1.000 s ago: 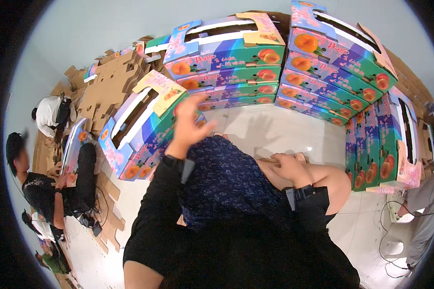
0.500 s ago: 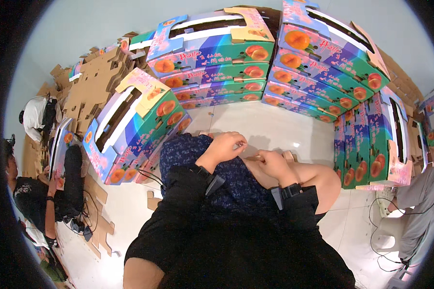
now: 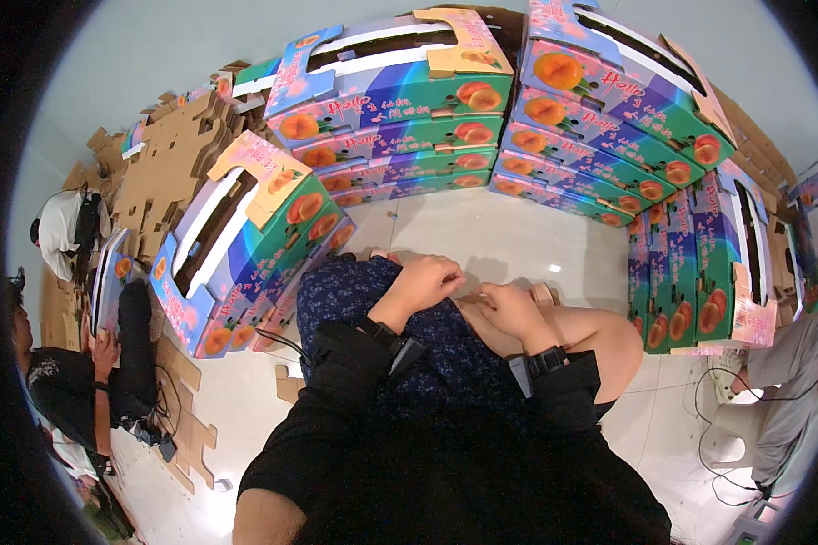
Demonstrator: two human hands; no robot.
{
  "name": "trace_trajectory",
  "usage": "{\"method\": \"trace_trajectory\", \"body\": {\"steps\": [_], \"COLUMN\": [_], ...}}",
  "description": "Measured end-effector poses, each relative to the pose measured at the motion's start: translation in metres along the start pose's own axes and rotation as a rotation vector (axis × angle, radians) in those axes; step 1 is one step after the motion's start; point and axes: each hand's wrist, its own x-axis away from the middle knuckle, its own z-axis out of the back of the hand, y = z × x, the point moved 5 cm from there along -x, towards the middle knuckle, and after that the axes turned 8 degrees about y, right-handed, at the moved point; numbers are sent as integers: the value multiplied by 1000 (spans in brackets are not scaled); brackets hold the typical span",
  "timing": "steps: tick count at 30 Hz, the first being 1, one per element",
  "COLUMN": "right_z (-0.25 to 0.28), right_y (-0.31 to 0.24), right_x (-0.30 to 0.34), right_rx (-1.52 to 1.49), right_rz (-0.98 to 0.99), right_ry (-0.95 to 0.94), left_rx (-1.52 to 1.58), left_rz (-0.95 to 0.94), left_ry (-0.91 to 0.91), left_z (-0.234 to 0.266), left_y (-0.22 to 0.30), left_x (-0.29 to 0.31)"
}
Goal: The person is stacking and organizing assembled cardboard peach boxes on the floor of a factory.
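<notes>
My left hand (image 3: 425, 283) is held above my lap, its fingers curled in toward the thumb. Close by on the right, my right hand (image 3: 514, 312) hovers over my bare leg with thumb and fingers pinched together. A small gap separates the two hands. Whatever the fingertips may hold is too small or hidden to make out. Dark blue patterned cloth (image 3: 350, 292) covers my lap beneath the left hand. Both wrists wear black bands.
Stacks of printed peach cartons stand around me: left (image 3: 250, 245), ahead (image 3: 391, 113), ahead right (image 3: 609, 118) and right (image 3: 700, 272). Flattened cardboard (image 3: 168, 163) is piled at far left. A person (image 3: 68, 381) sits left; another person's leg (image 3: 791, 400) shows right, near cables.
My left fingers have drawn closer together. The right hand has barely moved. The view has shifted slightly, and the person at left has moved a hand on a carton panel.
</notes>
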Motion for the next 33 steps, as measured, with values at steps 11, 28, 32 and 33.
{"method": "trace_trajectory", "body": {"steps": [11, 28, 32, 33], "right_z": [2, 22, 25, 21], "right_y": [-10, -20, -18, -17], "right_x": [0, -3, -2, -4], "right_rx": [-100, -114, -105, -67], "right_rz": [7, 147, 138, 22], "right_ry": [-41, 296, 349, 190], "left_rx": [128, -67, 37, 34], "left_rz": [-15, -5, 32, 33], "left_ry": [197, -96, 6, 9], "left_z": [7, -14, -3, -3], "left_y": [7, -11, 4, 2], "left_x": [2, 6, 2, 4]}}
